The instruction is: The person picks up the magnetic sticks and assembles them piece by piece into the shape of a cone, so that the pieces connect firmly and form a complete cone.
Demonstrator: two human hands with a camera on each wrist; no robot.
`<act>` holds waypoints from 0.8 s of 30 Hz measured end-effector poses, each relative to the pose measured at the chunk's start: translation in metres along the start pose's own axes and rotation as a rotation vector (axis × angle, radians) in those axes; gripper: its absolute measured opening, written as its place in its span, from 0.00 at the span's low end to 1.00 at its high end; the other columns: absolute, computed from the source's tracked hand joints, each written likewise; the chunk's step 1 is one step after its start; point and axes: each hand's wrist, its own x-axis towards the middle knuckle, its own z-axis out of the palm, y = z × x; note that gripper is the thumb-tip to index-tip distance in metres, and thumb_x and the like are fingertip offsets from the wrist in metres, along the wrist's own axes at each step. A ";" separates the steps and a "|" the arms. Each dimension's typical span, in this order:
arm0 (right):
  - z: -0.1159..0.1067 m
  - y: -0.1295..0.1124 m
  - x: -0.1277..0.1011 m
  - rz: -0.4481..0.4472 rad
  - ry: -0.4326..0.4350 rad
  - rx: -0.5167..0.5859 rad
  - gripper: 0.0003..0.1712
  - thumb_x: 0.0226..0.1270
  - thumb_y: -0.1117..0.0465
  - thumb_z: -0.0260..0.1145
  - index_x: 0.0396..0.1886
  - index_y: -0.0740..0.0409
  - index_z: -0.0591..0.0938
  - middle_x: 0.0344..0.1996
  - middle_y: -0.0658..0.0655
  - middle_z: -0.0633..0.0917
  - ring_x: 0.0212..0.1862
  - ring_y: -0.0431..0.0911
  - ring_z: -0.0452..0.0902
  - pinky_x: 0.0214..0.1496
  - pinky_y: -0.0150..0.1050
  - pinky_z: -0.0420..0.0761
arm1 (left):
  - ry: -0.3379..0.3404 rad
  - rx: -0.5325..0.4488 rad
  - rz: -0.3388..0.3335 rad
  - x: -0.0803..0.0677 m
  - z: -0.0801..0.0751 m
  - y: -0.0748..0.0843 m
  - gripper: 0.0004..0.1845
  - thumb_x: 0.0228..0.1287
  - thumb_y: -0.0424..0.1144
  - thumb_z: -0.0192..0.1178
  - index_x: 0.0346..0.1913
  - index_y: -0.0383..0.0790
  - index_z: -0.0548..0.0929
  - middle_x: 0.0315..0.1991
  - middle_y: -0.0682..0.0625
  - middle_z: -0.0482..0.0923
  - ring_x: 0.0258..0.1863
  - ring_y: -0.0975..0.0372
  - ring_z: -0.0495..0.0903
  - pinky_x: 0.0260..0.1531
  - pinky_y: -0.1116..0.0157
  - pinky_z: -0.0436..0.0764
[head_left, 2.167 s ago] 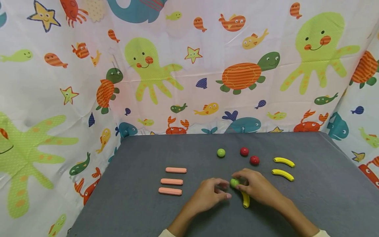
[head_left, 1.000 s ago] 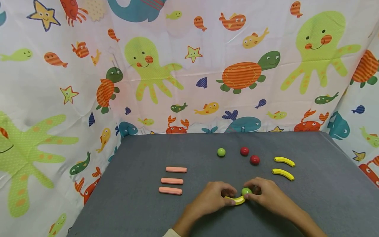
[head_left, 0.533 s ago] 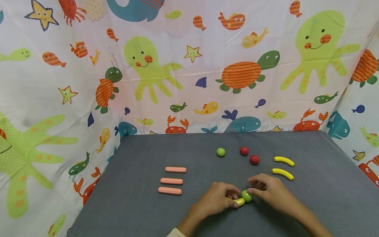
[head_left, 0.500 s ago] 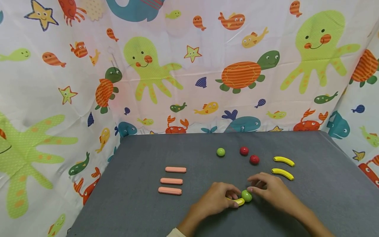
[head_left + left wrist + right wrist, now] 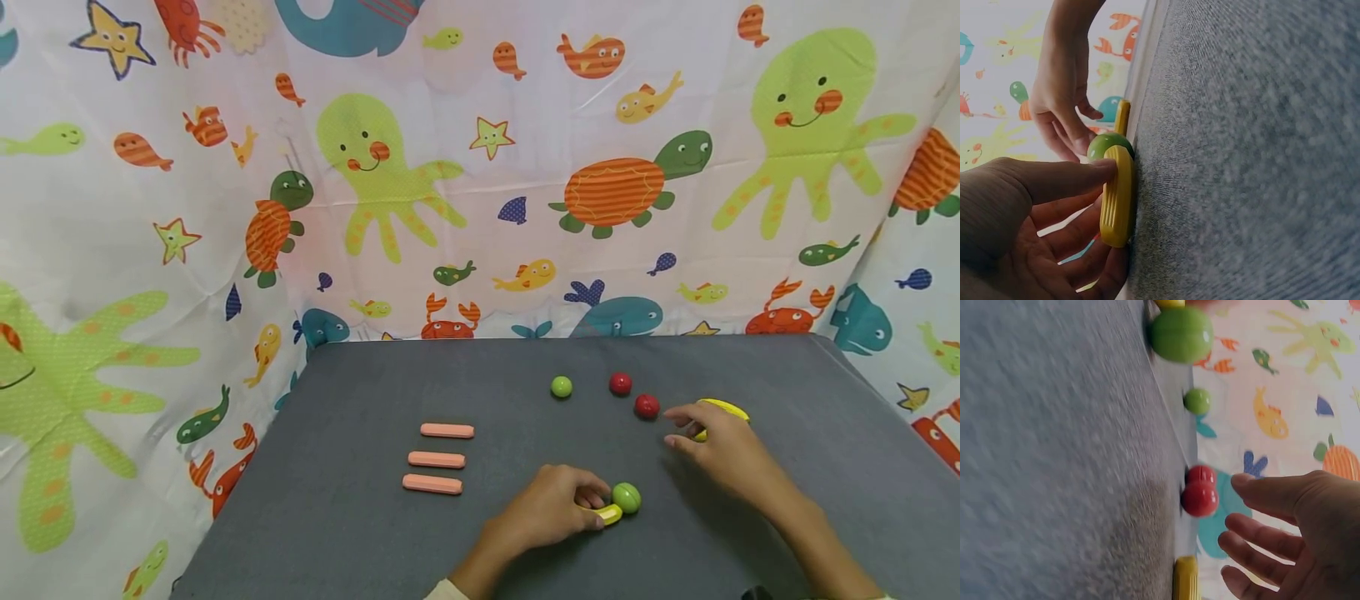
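Since half a second ago the right hand (image 5: pixel 716 450) has left the green ball (image 5: pixel 627 497) and gone up and right; its relaxed, spread fingers now hover over the two yellow bananas (image 5: pixel 722 408) beyond it, one mostly hidden beneath it. Whether they touch cannot be told. No writing shows on any piece. Just left of its fingertips sit two red balls (image 5: pixel 647 406), with another green ball (image 5: pixel 561 387) further left. The left hand (image 5: pixel 551 510) lies knuckles-up on the grey table (image 5: pixel 360 533), thumb and fingers pinching a yellow banana (image 5: pixel 1116 197) whose far end touches the green ball. Three pink sticks (image 5: pixel 436 458) lie left of that hand.
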 end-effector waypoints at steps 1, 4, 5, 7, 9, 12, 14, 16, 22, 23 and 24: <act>-0.001 0.003 0.002 0.005 0.005 -0.006 0.21 0.63 0.62 0.80 0.53 0.65 0.88 0.43 0.60 0.88 0.42 0.53 0.86 0.46 0.56 0.86 | 0.000 0.005 0.001 0.000 -0.001 0.000 0.16 0.58 0.29 0.78 0.50 0.38 0.91 0.34 0.59 0.88 0.33 0.79 0.80 0.37 0.77 0.80; -0.004 0.012 0.004 0.017 0.020 -0.015 0.21 0.63 0.63 0.79 0.54 0.66 0.88 0.46 0.64 0.88 0.46 0.60 0.87 0.50 0.64 0.83 | -0.005 0.009 -0.002 0.000 -0.002 0.001 0.17 0.58 0.28 0.77 0.51 0.38 0.91 0.34 0.59 0.89 0.33 0.79 0.81 0.37 0.77 0.80; -0.005 0.015 0.003 0.022 0.023 -0.015 0.21 0.64 0.63 0.79 0.54 0.66 0.88 0.46 0.65 0.88 0.47 0.62 0.86 0.51 0.66 0.83 | -0.009 0.004 -0.005 0.000 -0.002 0.001 0.17 0.58 0.28 0.77 0.51 0.38 0.91 0.34 0.59 0.89 0.33 0.79 0.81 0.37 0.77 0.80; -0.007 0.022 0.003 0.034 0.027 -0.011 0.21 0.64 0.62 0.79 0.54 0.66 0.88 0.46 0.65 0.88 0.48 0.63 0.86 0.51 0.66 0.82 | -0.018 -0.004 -0.009 -0.001 -0.003 0.001 0.17 0.58 0.28 0.77 0.51 0.38 0.91 0.34 0.59 0.89 0.33 0.78 0.81 0.37 0.77 0.80; -0.008 0.028 0.002 0.043 0.036 -0.009 0.22 0.63 0.62 0.80 0.54 0.66 0.88 0.45 0.66 0.88 0.48 0.64 0.86 0.51 0.66 0.81 | -0.027 -0.016 -0.014 -0.002 -0.003 0.000 0.17 0.58 0.28 0.78 0.52 0.38 0.91 0.35 0.58 0.89 0.33 0.78 0.82 0.37 0.76 0.81; -0.010 0.037 0.000 0.070 0.034 -0.009 0.24 0.62 0.59 0.81 0.55 0.67 0.87 0.45 0.66 0.89 0.48 0.64 0.86 0.50 0.66 0.82 | -0.037 -0.035 -0.017 -0.002 -0.003 0.000 0.17 0.59 0.28 0.77 0.52 0.37 0.91 0.35 0.58 0.89 0.33 0.77 0.82 0.37 0.76 0.81; -0.011 0.040 0.001 0.093 0.021 -0.014 0.26 0.61 0.59 0.82 0.55 0.68 0.87 0.44 0.66 0.89 0.47 0.62 0.87 0.49 0.64 0.83 | -0.036 -0.040 -0.015 -0.002 -0.003 -0.001 0.17 0.59 0.28 0.77 0.53 0.37 0.91 0.35 0.58 0.89 0.33 0.77 0.82 0.37 0.76 0.81; -0.012 0.043 0.002 0.121 -0.008 -0.018 0.26 0.61 0.58 0.82 0.54 0.70 0.87 0.43 0.66 0.90 0.45 0.60 0.87 0.48 0.62 0.84 | -0.034 -0.045 -0.015 -0.002 -0.004 -0.001 0.17 0.60 0.28 0.77 0.53 0.37 0.91 0.35 0.58 0.89 0.33 0.77 0.82 0.37 0.76 0.81; -0.014 0.051 0.002 0.162 -0.072 -0.024 0.23 0.63 0.59 0.80 0.51 0.71 0.87 0.40 0.62 0.91 0.40 0.50 0.84 0.44 0.54 0.84 | -0.036 -0.051 -0.016 -0.002 -0.005 -0.001 0.18 0.59 0.29 0.78 0.53 0.37 0.91 0.36 0.58 0.89 0.33 0.77 0.82 0.37 0.76 0.81; -0.014 0.052 0.002 0.161 -0.075 -0.027 0.22 0.63 0.59 0.80 0.51 0.70 0.88 0.39 0.61 0.91 0.40 0.49 0.84 0.43 0.53 0.83 | -0.038 -0.050 -0.017 -0.002 -0.004 -0.001 0.18 0.59 0.29 0.78 0.53 0.37 0.91 0.36 0.58 0.89 0.33 0.77 0.83 0.37 0.76 0.81; -0.015 0.054 0.002 0.160 -0.080 -0.029 0.21 0.64 0.60 0.79 0.50 0.70 0.88 0.39 0.60 0.90 0.39 0.48 0.83 0.42 0.51 0.82 | -0.040 -0.050 -0.017 -0.002 -0.004 -0.001 0.18 0.59 0.29 0.78 0.53 0.37 0.91 0.36 0.58 0.89 0.33 0.77 0.83 0.37 0.76 0.81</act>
